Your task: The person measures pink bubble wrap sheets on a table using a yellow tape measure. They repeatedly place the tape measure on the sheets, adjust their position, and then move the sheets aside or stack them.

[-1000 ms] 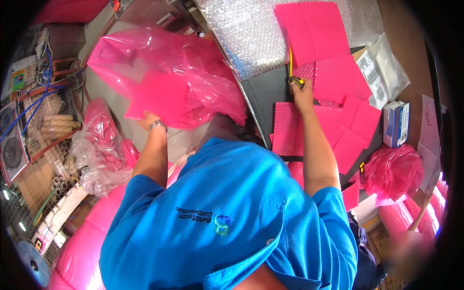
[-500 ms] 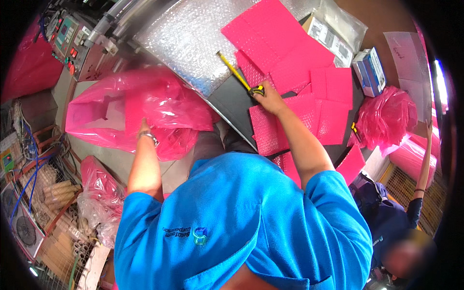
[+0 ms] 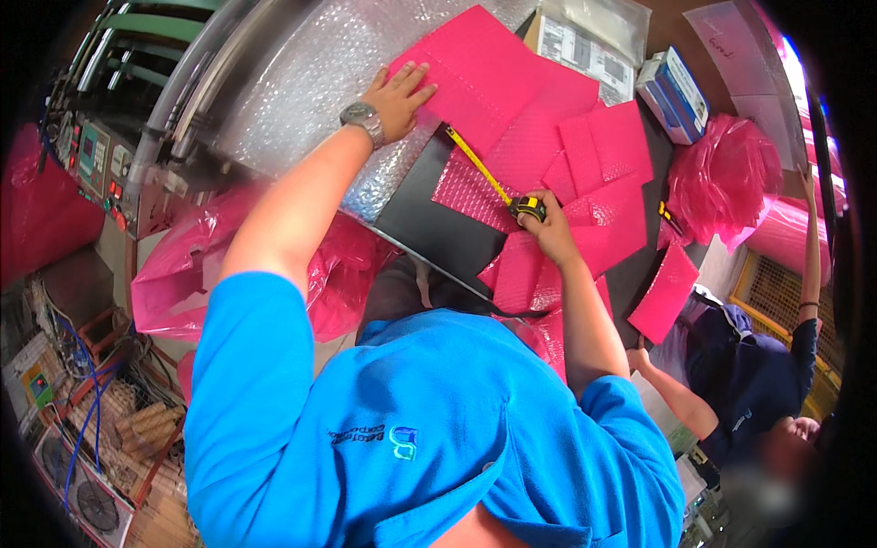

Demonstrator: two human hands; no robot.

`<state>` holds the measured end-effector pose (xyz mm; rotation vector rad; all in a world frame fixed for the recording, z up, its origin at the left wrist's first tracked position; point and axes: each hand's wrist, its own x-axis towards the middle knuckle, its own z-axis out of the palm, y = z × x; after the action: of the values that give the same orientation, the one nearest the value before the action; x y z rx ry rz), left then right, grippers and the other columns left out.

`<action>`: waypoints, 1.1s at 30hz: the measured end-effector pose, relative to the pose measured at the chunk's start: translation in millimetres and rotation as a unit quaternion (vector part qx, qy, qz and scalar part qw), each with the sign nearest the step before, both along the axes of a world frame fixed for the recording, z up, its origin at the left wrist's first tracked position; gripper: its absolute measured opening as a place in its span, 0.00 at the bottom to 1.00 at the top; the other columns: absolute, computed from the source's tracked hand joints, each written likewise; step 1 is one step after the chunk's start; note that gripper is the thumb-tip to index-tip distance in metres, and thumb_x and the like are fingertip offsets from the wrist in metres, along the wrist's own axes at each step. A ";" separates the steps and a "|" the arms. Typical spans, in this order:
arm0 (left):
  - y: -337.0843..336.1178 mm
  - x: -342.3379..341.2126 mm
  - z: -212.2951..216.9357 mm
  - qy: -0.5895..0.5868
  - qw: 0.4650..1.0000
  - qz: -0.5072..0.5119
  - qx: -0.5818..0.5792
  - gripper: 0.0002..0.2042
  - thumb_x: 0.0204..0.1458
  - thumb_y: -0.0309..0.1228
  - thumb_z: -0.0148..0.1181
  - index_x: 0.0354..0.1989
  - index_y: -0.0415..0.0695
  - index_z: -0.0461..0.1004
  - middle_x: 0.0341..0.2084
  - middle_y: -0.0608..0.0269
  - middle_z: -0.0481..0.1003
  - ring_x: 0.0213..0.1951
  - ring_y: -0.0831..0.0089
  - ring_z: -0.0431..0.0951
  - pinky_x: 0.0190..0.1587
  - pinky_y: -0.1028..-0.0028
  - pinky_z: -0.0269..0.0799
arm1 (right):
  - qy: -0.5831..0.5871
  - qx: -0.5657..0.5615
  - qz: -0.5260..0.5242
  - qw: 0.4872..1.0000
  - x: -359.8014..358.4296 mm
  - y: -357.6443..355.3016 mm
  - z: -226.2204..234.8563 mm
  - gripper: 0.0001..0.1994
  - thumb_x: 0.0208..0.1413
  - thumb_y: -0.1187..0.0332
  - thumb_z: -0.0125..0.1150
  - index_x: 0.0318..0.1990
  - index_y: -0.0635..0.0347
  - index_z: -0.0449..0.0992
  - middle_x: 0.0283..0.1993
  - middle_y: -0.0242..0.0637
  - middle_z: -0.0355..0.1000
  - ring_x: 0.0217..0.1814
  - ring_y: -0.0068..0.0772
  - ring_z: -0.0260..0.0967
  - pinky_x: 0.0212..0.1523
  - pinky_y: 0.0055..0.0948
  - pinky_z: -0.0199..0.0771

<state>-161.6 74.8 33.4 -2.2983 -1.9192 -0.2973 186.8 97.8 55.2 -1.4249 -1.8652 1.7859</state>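
The bench (image 3: 438,224) is pretty much buried in pink bubble-wrap sheets (image 3: 512,100), one pressed flat under the open left hand (image 3: 399,91). A yellow tape measure (image 3: 528,208) is gripped by the closed right hand (image 3: 551,233), blade pulled out across the sheets

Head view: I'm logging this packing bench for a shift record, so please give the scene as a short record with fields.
left hand: flat on a large pink bubble-wrap sheet, watch on the wrist
right hand: grips the tape measure case
tape blade: yellow, drawn out toward the left hand
bench: dark top, smaller pink bubble bags scattered
clear bubble wrap: lies under the large sheet
co-worker: dark top, at the right
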 end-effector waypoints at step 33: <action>-114.6 -1.9 -4.2 -0.044 0.958 0.270 -0.080 0.34 0.34 0.48 0.64 0.54 0.54 0.62 0.55 0.58 0.59 0.57 0.60 0.58 0.56 0.60 0.53 | -0.021 0.378 0.211 0.901 -121.6 79.5 -53.1 0.12 0.41 0.76 0.54 0.37 0.58 0.70 0.36 0.46 0.66 0.42 0.49 0.63 0.43 0.39 0.63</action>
<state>-163.5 -39.9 29.2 -1.7556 -2.5944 -0.1860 65.2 177.3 2.1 -0.8062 -2.6138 0.9170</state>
